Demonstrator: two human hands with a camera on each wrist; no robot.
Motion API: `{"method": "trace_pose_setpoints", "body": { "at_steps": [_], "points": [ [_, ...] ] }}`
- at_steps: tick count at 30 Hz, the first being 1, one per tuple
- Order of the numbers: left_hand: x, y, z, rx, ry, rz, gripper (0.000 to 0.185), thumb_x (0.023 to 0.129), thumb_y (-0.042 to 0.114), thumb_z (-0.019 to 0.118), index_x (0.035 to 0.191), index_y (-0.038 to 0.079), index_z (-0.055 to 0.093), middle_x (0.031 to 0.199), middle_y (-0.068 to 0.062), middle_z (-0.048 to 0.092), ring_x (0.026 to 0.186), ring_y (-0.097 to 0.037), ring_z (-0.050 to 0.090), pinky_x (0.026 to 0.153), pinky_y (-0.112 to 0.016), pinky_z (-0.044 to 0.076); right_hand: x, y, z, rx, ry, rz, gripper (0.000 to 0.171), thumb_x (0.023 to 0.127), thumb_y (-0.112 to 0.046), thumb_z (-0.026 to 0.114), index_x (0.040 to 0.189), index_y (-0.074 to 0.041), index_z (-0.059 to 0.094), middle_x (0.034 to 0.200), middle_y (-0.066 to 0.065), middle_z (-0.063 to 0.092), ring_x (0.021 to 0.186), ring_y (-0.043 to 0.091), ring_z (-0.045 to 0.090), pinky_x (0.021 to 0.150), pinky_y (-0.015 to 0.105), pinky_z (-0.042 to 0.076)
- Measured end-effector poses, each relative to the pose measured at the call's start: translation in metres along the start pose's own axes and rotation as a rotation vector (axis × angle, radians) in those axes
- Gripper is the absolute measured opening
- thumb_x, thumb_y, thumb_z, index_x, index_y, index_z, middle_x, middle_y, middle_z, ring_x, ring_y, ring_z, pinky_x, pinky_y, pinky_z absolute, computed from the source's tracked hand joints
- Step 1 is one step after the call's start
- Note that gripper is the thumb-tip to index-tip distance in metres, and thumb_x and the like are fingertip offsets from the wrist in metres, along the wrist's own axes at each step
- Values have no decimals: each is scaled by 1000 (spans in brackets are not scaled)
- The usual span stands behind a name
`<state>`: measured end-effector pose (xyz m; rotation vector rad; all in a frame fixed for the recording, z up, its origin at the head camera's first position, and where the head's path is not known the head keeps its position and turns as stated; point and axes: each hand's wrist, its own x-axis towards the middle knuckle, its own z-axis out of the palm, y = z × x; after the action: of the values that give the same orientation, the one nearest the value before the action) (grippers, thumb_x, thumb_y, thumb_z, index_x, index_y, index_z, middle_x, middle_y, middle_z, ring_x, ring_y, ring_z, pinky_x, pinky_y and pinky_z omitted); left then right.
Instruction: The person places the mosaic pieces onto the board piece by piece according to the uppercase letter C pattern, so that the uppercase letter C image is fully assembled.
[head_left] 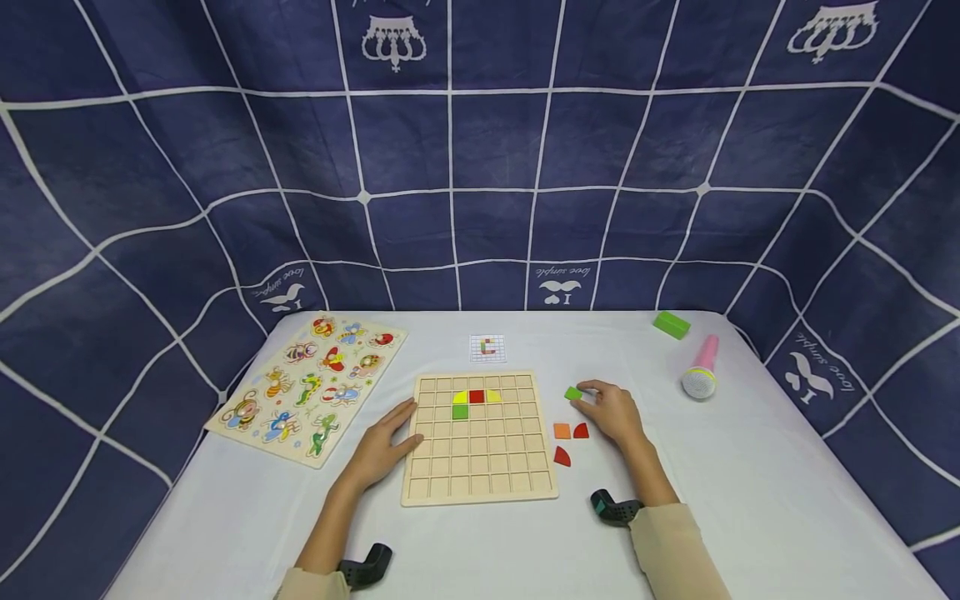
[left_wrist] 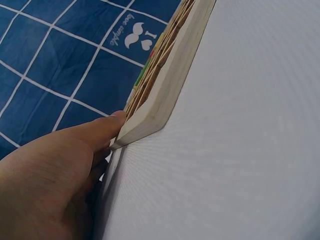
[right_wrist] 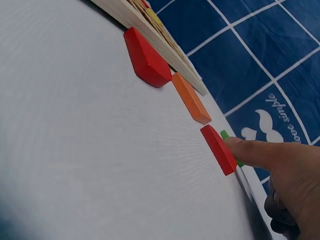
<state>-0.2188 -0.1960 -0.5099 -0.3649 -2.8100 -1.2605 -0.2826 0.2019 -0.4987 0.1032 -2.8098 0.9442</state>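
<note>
A wooden grid board [head_left: 480,492] lies on the white table, holding a red square, two yellow pieces and a green square [head_left: 460,412] in its upper cells. My left hand [head_left: 378,450] rests against the board's left edge, thumb and fingers spread along the rim. In the left wrist view the thumb [left_wrist: 107,127] touches the board's edge. Right of the board, my right hand [head_left: 615,414] pinches a green square tile [head_left: 573,393] between thumb and fingers. Near it lie an orange square [head_left: 562,431], a red quarter-round piece [head_left: 581,431] and another red quarter-round piece [head_left: 562,457].
A small printed pattern card [head_left: 487,348] lies behind the board. To the left is an insect puzzle board [head_left: 307,387]. A green block [head_left: 671,325] and a pink toy microphone [head_left: 702,368] lie at the back right. Blue curtains [head_left: 495,150] surround the table's back and sides.
</note>
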Motion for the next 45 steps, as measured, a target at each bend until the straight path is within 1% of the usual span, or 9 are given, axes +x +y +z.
{"method": "trace_pose_setpoints", "body": {
  "at_steps": [8,14,20,25,30,36,40,43,45],
  "points": [
    [-1,-1,2,-7,-15,-25,62,88,28,64,141,7,39,148,-5,31,136,-26,24,110,-45,21,-4,5,1,5,6,2,34,78,-27,74,103,-4,70,49,-1,36,48,14,31,45,28,26],
    [-3,1,5,-8,-8,-10,63,87,27,65,140,6,39,147,-7,32,135,-28,25,109,-45,22,-4,-1,0,28,19,-55,31,80,-26,73,105,-7,69,47,-3,32,45,12,26,41,25,23],
    [-2,2,3,-3,-11,-5,62,87,27,64,140,6,39,147,-7,31,135,-29,24,109,-46,21,-5,-32,0,87,20,-166,30,79,-26,73,105,-11,70,46,-5,29,43,9,23,38,22,19],
    [-2,2,2,-3,-9,-7,63,87,27,64,141,7,38,148,-7,31,136,-28,24,110,-45,21,-9,-64,9,88,-5,-261,30,80,-26,73,105,-12,70,45,-8,27,41,6,20,38,20,17],
    [-1,1,1,0,-7,-7,64,87,27,65,141,7,38,148,-7,30,135,-28,24,109,-46,21,-17,-89,25,81,-66,-311,30,80,-28,72,106,-13,69,45,-10,27,41,5,20,38,20,19],
    [-1,1,-1,0,-7,-13,64,87,28,65,141,8,38,148,-7,31,136,-29,24,109,-46,21,-25,-107,49,72,-105,-368,30,80,-33,72,104,-16,70,43,-13,26,41,2,19,39,19,20],
    [0,1,-1,5,-4,-8,64,87,29,65,141,7,39,148,-7,31,135,-29,24,109,-47,21,-30,-116,62,84,-125,-395,29,80,-34,71,103,-16,70,42,-12,32,42,3,22,46,20,31],
    [0,1,-1,5,-4,-8,64,87,28,65,141,7,39,148,-7,31,135,-29,24,109,-47,21,-33,-121,69,81,-136,-400,29,80,-36,71,102,-18,71,45,-9,46,46,3,28,54,23,40],
    [0,1,0,4,-5,-10,63,87,28,65,141,7,38,148,-7,31,135,-29,24,109,-46,21,-34,-124,73,74,-139,-405,29,80,-37,71,102,-19,71,53,-6,56,50,3,32,56,25,44]
  ]
}}
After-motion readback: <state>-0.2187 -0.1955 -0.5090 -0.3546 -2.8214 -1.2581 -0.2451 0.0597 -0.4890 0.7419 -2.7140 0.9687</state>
